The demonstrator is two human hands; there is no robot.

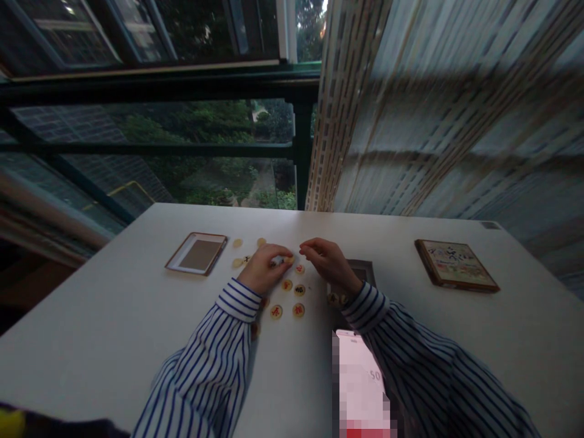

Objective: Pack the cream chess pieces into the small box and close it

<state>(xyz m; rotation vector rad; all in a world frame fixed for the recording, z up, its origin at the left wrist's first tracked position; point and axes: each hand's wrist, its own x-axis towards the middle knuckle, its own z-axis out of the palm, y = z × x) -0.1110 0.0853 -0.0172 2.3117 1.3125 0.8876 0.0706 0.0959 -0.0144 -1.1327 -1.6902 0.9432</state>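
Several round wooden game discs [292,291] with red or black characters lie on a white table [114,316]. My left hand [264,267] rests among them, fingers curled, its fingertips pinched on one disc [288,260]. My right hand [326,258] hovers just to the right with fingers bent and pressed together near the same spot; what it holds, if anything, is too small to see. Both arms wear blue-and-white striped sleeves. A dark flat tray [360,271] lies partly under my right wrist.
An open box tray [197,253] sits at the left of the discs. A box lid with a printed picture [456,263] lies at the far right. A phone [360,377] lies near the front edge. A window and railing stand behind the table, a curtain at right.
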